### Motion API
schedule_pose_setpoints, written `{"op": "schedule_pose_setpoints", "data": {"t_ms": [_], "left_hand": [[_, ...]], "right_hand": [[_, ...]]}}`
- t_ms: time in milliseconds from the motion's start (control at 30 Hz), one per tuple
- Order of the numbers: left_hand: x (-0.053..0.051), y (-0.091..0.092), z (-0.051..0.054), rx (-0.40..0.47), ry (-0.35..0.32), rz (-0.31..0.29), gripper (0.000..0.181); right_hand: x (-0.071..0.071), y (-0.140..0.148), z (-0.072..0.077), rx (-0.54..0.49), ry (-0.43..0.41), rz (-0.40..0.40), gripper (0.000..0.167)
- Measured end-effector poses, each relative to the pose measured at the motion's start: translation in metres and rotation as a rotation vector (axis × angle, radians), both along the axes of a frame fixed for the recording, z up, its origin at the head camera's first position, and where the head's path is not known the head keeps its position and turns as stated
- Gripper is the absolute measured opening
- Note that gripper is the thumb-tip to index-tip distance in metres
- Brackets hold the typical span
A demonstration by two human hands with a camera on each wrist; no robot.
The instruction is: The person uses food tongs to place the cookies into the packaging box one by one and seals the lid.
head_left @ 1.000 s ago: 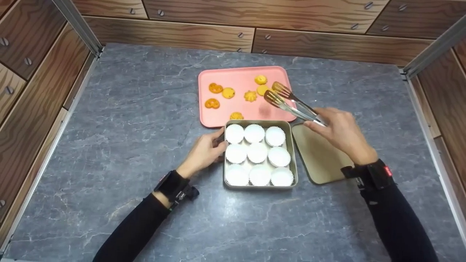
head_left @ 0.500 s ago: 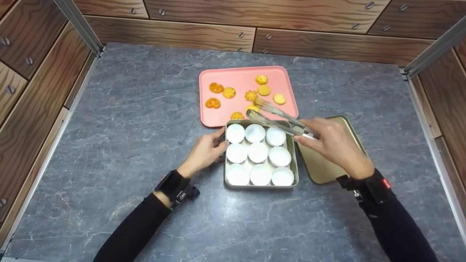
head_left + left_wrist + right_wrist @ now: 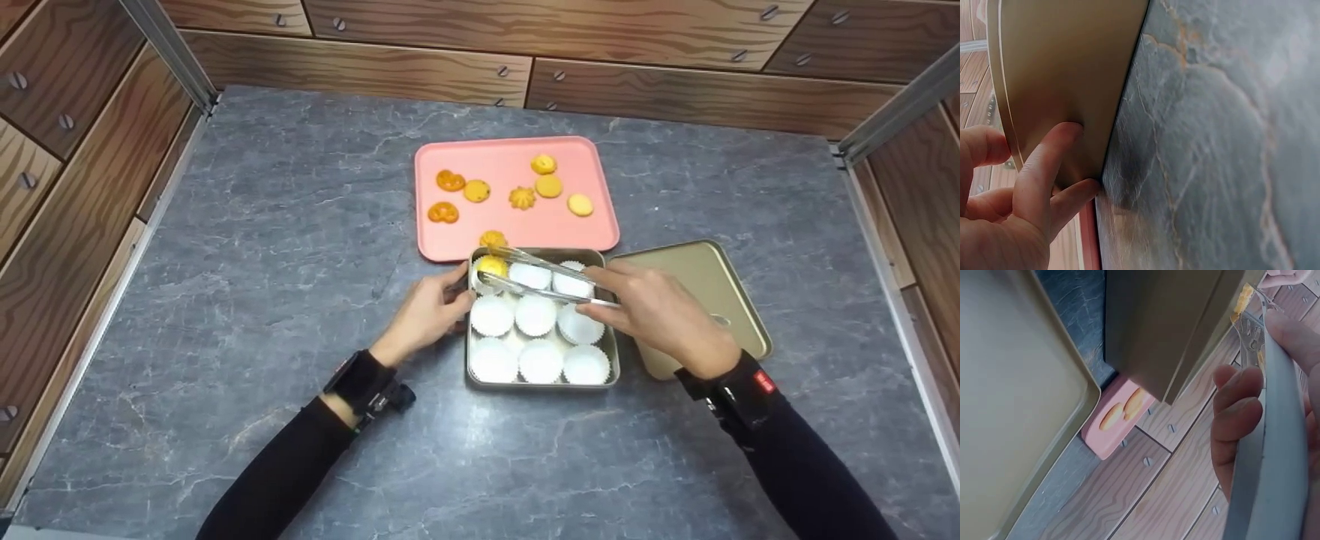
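My right hand (image 3: pixel 664 311) grips metal tongs (image 3: pixel 541 293), whose tips are round a yellow cookie (image 3: pixel 492 265) at the back-left paper cup of a square tin (image 3: pixel 544 386). Whether the cookie rests in the cup cannot be told. White paper cups stand in rows inside the tin. My left hand (image 3: pixel 420 313) is at the tin's left side; in the left wrist view its fingertips (image 3: pixel 1067 132) press on the outer wall (image 3: pixel 1078 67). The right wrist view shows the tongs (image 3: pixel 1283 455) in my curled fingers (image 3: pixel 1238 410).
Behind the tin lies a pink tray (image 3: pixel 457 154) with several cookies, one (image 3: pixel 493 238) near the tin's back edge. The tin's lid (image 3: pixel 705 277) lies flat to the right, under my right forearm and hand. Wood-patterned panels (image 3: pixel 352 64) border the grey tabletop (image 3: pixel 300 187).
The tongs have moved from the tray's right part, down and left to the tin's back-left cup, taking a yellow cookie off the tray. My left hand stays at the tin's side.
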State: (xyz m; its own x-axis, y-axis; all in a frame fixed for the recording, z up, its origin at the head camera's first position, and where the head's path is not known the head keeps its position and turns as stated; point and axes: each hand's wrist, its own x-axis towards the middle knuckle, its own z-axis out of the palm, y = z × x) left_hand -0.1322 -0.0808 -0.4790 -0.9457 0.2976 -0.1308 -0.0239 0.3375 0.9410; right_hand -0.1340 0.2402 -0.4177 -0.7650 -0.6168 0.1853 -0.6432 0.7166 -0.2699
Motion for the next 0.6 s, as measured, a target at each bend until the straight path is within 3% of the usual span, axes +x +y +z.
{"op": "schedule_pose_setpoints", "data": {"t_ms": [400, 600], "left_hand": [[0.0001, 0.0016, -0.0002, 0.036, -0.041, -0.004, 0.063], [-0.0001, 0.0002, -0.0002, 0.008, -0.019, 0.001, 0.063]], "right_hand": [[-0.0063, -0.0082, -0.0039, 0.048, -0.009, 0.003, 0.046], [-0.0066, -0.0087, -0.0066, 0.048, 0.017, -0.006, 0.050]]}}
